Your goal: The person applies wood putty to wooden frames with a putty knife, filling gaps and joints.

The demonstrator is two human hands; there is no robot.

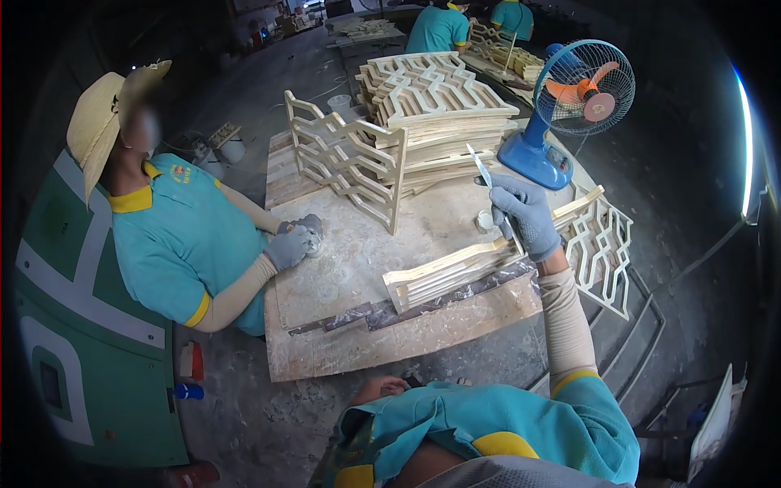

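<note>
My right hand (525, 213), in a grey glove, is raised over the table's right side. Its fingers are closed around a thin knife-like tool with a pale blade (480, 165) pointing up and away. Below that hand, a pale wooden lattice panel (443, 267) rests at the table's near edge; more latticework (600, 248) extends past the table's right side. A small white cup (486, 220) stands just left of the glove. My left hand (381, 387) is low beside my body, in front of the table; its fingers are mostly hidden, and I cannot make out whether it holds anything.
A co-worker in a straw hat (98, 122) stands at the left, gloved hands (294, 242) together over the table (325, 285). One lattice panel (346, 159) stands upright before a tall stack (439, 122). A blue fan (537, 154) is at the back right. Other people (438, 31) work farther off.
</note>
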